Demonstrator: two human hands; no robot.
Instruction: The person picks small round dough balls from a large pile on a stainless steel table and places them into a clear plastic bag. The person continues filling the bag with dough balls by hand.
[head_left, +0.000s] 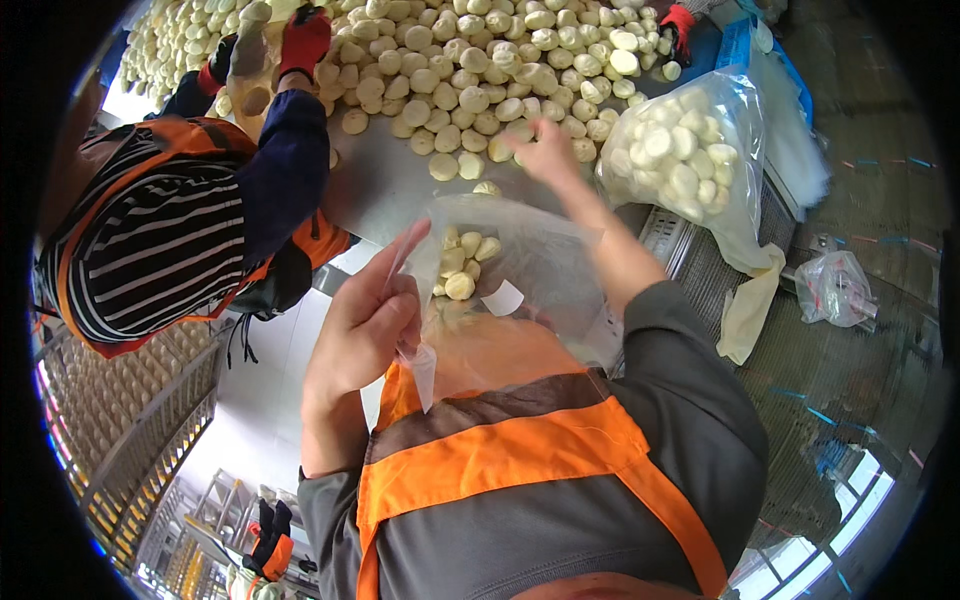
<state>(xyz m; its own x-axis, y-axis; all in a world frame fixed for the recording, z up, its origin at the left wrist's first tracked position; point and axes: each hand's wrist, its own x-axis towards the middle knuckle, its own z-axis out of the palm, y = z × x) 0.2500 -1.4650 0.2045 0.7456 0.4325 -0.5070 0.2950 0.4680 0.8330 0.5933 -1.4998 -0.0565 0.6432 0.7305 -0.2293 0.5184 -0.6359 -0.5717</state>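
Note:
My left hand (367, 326) grips the rim of a clear plastic bag (547, 262) at its left side. Inside the bag lie several pale, round food pieces (459, 285), bun-like in shape, along with a small white slip (503, 298). At the near edge of a large heap of the same pieces (465, 97) is my bare right hand (546, 154). Motion blurs its fingers, so whether they hold a piece cannot be told. The heap spreads over a metal table (382, 180).
A full clear bag of pieces (679, 150) stands at the right, beside a blue crate (795, 75). To the left a co-worker in striped clothing (157, 240) reaches into the heap with red gloves (306, 41). Another red-gloved hand (679, 30) is at the far right. Racks (142, 412) stand lower left.

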